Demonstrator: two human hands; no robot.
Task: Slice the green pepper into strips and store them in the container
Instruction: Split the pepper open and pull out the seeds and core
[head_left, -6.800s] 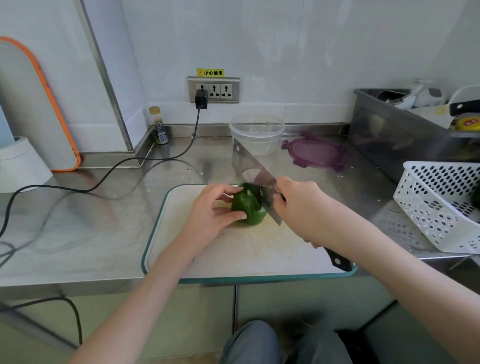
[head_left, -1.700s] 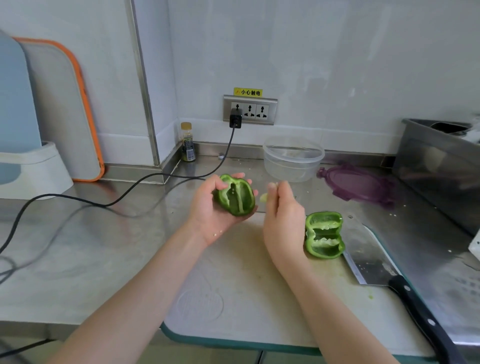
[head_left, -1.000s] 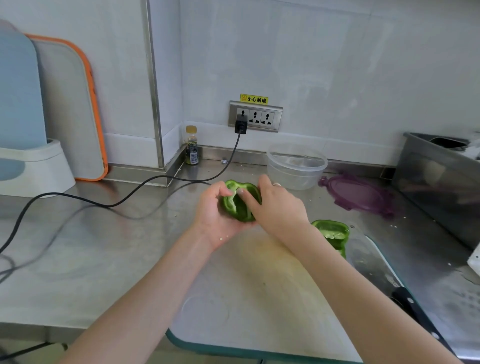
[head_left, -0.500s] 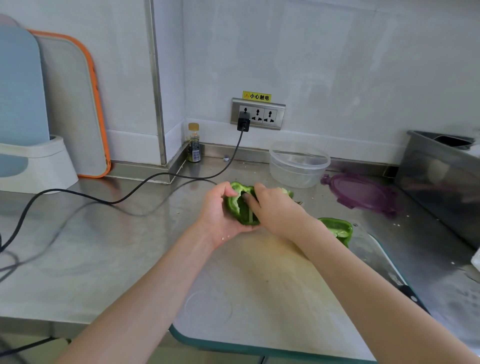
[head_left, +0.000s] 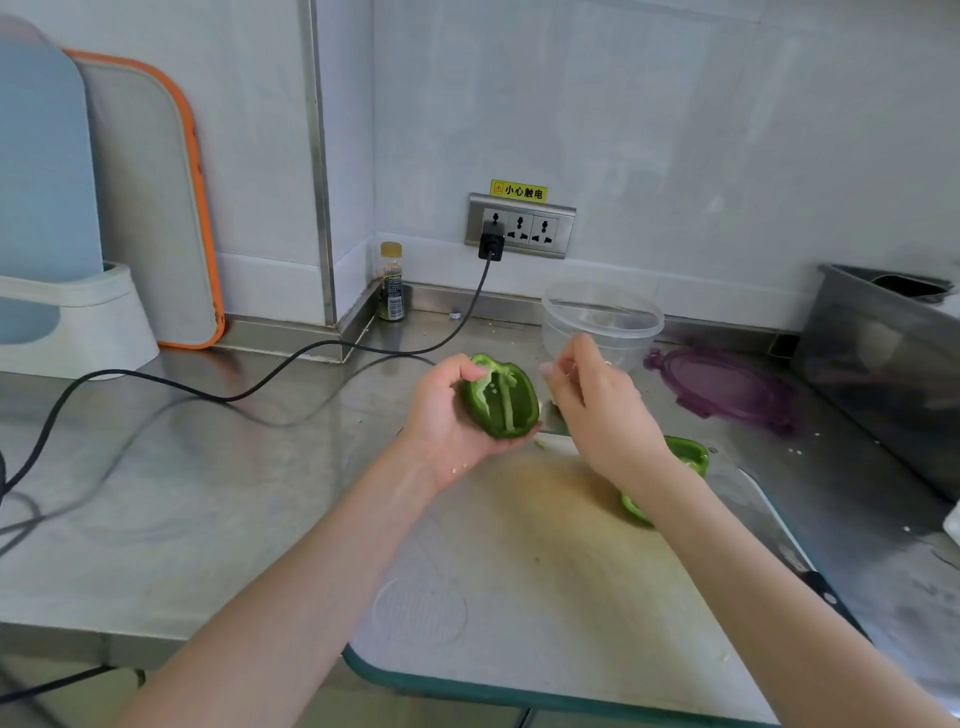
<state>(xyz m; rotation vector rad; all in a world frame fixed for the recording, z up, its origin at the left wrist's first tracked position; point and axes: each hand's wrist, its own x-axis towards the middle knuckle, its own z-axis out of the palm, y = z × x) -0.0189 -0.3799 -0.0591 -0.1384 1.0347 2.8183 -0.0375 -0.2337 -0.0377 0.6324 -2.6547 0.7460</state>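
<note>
My left hand (head_left: 441, 421) holds one green pepper half (head_left: 501, 397) above the counter, cut side up, pale ribs showing. My right hand (head_left: 597, 405) hovers just right of it with fingers drawn together, pinching a small pale bit of pith at its lower edge. The other pepper half (head_left: 688, 454) lies on the cutting board (head_left: 519, 571), partly hidden by my right forearm. The knife (head_left: 831, 597) lies along the board's right side, mostly covered by that arm. The clear round container (head_left: 602, 322) stands open behind my hands, its purple lid (head_left: 722, 384) beside it.
A black power cable (head_left: 234, 397) runs from the wall socket (head_left: 519, 226) across the steel counter to the left. A small bottle (head_left: 390, 283) stands in the corner. A metal tub (head_left: 883, 374) sits at the right. Boards in a white stand (head_left: 78, 322) lean at left.
My right hand has pulled out of the pepper half and moved right and up. The cut face of the half in my left hand is now uncovered.
</note>
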